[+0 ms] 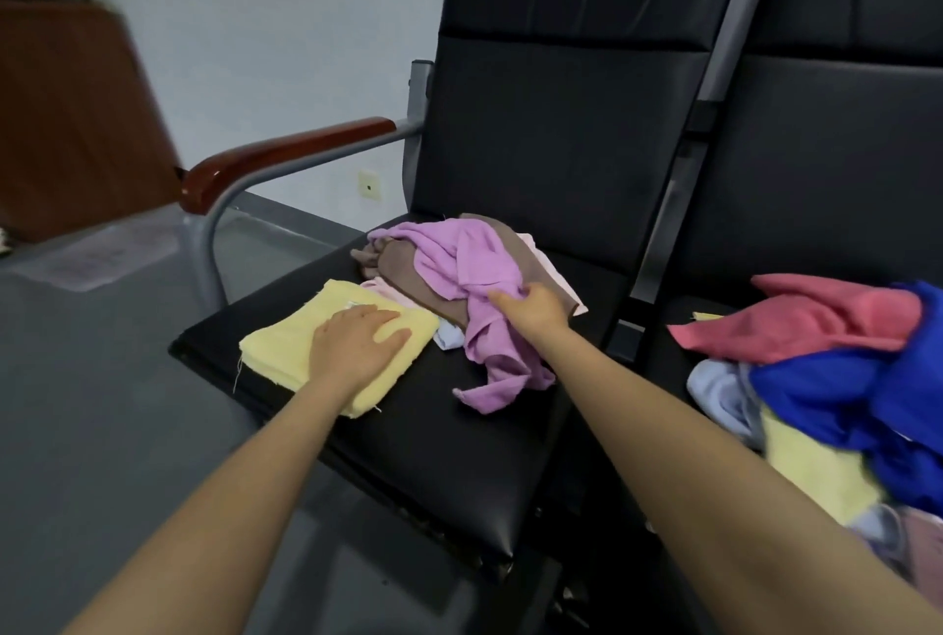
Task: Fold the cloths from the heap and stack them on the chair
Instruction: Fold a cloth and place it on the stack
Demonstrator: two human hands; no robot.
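My left hand [357,341] lies flat, fingers straight, pressing on the folded yellow cloth [286,346], a thick, nubbly terry rectangle with loose threads at its edges and a small white tag near my fingertips; I cannot read any writing on it. It sits at the front left of the black chair seat [433,461], smooth, padded leatherette. My right hand [536,305] grips a crumpled purple cloth [474,277], thin and limp, trailing toward the seat's front. It lies over a brown cloth [403,277] with pale pink fabric [548,267] under it, all bunched just beside the yellow one. A light blue scrap [449,336] peeks out between them. The armrest [275,160] is glossy reddish wood on a grey metal tube. On the neighbouring seat, the heap [837,379] shows coral, royal blue, pale blue and yellow cloths, rumpled.
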